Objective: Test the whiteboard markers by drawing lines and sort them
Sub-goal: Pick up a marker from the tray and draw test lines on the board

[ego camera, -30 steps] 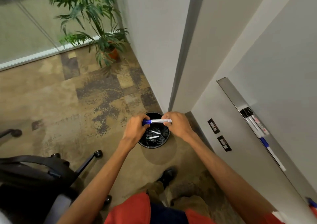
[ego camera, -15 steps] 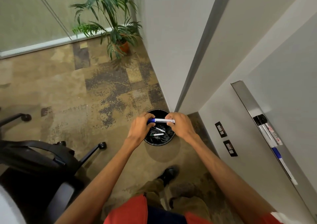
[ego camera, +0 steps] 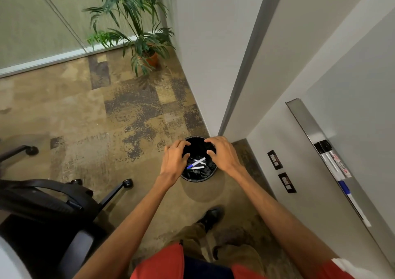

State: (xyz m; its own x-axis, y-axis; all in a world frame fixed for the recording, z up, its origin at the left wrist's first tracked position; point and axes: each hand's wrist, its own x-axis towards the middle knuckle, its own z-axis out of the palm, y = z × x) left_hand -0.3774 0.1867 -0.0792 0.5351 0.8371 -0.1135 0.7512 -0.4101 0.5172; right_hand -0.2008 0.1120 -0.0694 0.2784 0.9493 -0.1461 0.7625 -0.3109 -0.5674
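Blue marker (ego camera: 195,163) has dropped into the bin (ego camera: 198,180)! Left hand (ego camera: 174,160) and right hand (ego camera: 222,154) hover empty, fingers spread. Best to withdraw both hands cleanly, then fetch the tray (ego camera: 307,125) markers (ego camera: 335,165).

Perhaps six markers (ego camera: 197,167), one bin (ego camera: 198,180)

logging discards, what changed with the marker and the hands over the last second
The left hand and right hand let go of the blue-capped white marker they held between them; it dropped into the round black wastebasket and lies inside. Both hands now hang open above its rim. The wastebasket and the tray markers on the silver whiteboard ledge stayed put.
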